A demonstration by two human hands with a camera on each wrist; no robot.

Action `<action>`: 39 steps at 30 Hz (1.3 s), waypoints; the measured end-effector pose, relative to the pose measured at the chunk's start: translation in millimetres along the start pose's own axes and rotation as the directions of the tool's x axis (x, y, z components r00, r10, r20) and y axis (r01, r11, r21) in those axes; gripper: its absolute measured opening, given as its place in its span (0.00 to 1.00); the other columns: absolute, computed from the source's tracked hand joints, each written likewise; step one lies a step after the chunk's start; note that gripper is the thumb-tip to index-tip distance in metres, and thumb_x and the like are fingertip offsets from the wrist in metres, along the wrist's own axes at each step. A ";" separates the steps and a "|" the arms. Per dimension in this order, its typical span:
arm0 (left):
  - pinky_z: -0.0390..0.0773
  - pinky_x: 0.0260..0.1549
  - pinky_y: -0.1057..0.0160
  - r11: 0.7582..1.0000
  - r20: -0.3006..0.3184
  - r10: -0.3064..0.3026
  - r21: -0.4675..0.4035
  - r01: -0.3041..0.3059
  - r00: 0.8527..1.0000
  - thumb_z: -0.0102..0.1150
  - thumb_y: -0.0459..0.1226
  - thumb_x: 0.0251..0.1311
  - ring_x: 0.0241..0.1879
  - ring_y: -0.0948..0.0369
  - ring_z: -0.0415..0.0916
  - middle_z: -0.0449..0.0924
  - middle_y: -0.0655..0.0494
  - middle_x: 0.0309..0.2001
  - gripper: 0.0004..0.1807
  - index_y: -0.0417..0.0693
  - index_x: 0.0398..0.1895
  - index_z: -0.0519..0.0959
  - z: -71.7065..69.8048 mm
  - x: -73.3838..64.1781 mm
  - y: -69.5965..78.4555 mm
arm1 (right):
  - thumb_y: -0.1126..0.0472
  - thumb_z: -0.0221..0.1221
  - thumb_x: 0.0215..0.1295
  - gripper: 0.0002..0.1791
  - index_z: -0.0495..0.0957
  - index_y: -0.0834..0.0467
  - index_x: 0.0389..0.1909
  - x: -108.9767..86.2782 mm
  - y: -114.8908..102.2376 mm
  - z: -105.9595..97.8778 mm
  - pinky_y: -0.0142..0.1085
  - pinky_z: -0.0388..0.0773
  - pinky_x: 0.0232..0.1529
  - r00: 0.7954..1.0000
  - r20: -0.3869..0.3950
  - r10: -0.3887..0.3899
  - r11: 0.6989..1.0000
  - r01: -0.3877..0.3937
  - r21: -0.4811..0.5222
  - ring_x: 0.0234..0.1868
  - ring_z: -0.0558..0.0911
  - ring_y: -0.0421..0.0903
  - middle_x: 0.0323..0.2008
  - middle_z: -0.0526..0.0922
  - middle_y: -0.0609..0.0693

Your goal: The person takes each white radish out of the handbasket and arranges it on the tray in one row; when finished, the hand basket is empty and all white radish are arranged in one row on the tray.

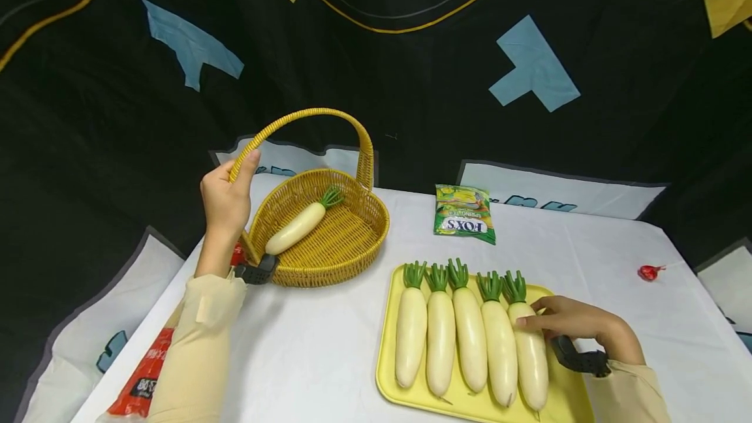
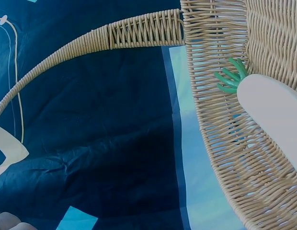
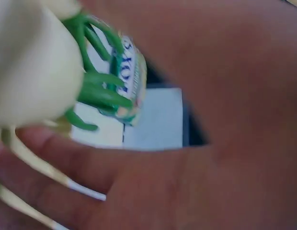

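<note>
My left hand (image 1: 226, 198) grips the left side of the arched handle (image 1: 320, 111) of a woven wicker basket (image 1: 346, 273). Inside it lies one white radish (image 1: 296, 227) with green stems; the left wrist view shows the same radish (image 2: 273, 110) against the weave. On a yellow tray (image 1: 384, 371) several more white radishes lie side by side, stems pointing away. My right hand (image 1: 578, 320) holds the rightmost radish (image 1: 531, 371), thumb across its top and fingers along its right side. Close up in the right wrist view, fingers (image 3: 76, 158) curl beneath that radish (image 3: 38, 72).
A green snack packet (image 1: 464, 214) lies behind the tray. Toward the right edge of the white table (image 1: 317, 358) sits a small red item (image 1: 649, 272). A red package (image 1: 143, 371) is partly hidden by my left forearm. A dark patterned cloth (image 1: 376, 70) hangs behind.
</note>
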State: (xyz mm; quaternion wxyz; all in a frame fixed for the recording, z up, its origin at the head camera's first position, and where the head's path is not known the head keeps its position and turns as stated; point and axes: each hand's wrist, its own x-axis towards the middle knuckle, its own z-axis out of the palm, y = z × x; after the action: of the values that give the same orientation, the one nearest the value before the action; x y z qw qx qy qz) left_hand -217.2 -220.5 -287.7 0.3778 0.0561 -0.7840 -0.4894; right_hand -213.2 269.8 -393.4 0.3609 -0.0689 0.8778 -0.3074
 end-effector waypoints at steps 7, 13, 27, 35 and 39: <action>0.47 0.09 0.70 1.000 -0.007 -0.003 0.011 0.003 1.000 0.54 0.47 0.59 0.10 0.68 0.50 0.53 0.66 0.07 0.26 0.50 0.06 0.60 0.3 0.5 0.1 | 0.45 0.48 0.65 0.34 0.59 0.70 0.59 -7.8 -17.3 -22.7 0.45 0.76 0.43 0.966 -0.207 -0.157 0.987 0.160 -0.002 0.44 0.79 0.50 0.50 0.74 0.66; 0.47 0.10 0.70 1.000 -0.010 0.003 0.007 -0.003 1.000 0.54 0.46 0.59 0.11 0.68 0.51 0.53 0.66 0.07 0.26 0.50 0.06 0.60 0.5 0.3 0.0 | 0.47 0.46 0.67 0.28 0.60 0.62 0.60 -2.4 -63.4 -36.4 0.40 0.76 0.47 0.891 -0.295 -0.345 0.929 0.368 0.026 0.47 0.79 0.47 0.52 0.75 0.61; 0.46 0.10 0.70 1.000 -0.027 0.014 -0.013 -0.014 1.000 0.55 0.46 0.58 0.10 0.69 0.50 0.53 0.67 0.07 0.26 0.51 0.06 0.59 0.7 -0.7 -1.7 | 0.52 0.49 0.67 0.30 0.52 0.60 0.65 85.6 -217.7 13.1 0.44 0.68 0.58 0.913 -0.153 -0.379 0.730 0.397 0.557 0.60 0.70 0.55 0.61 0.64 0.62; 0.48 0.10 0.71 1.000 -0.014 0.017 -0.021 -0.017 1.000 0.54 0.45 0.59 0.10 0.68 0.51 0.54 0.66 0.08 0.25 0.51 0.06 0.60 0.7 0.3 -4.7 | 0.53 0.51 0.64 0.31 0.54 0.61 0.65 158.0 -279.6 77.7 0.40 0.72 0.54 0.987 -0.052 -0.153 0.712 0.147 0.686 0.56 0.73 0.56 0.59 0.63 0.65; 0.48 0.10 0.71 1.000 -0.006 0.018 -0.019 -0.018 1.000 0.54 0.45 0.59 0.10 0.68 0.52 0.55 0.65 0.08 0.25 0.51 0.07 0.60 1.0 1.0 -4.2 | 0.52 0.51 0.64 0.32 0.54 0.58 0.66 178.3 -289.0 100.2 0.41 0.74 0.53 0.997 -0.004 -0.072 0.679 0.052 0.733 0.55 0.74 0.58 0.56 0.67 0.67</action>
State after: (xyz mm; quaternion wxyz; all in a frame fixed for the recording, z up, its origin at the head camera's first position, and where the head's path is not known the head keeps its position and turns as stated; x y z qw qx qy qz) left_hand -219.8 -222.4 -290.7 0.3849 0.0469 -0.7786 -0.4933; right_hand -304.8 -72.0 -383.7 0.3586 0.0477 0.6745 -0.6436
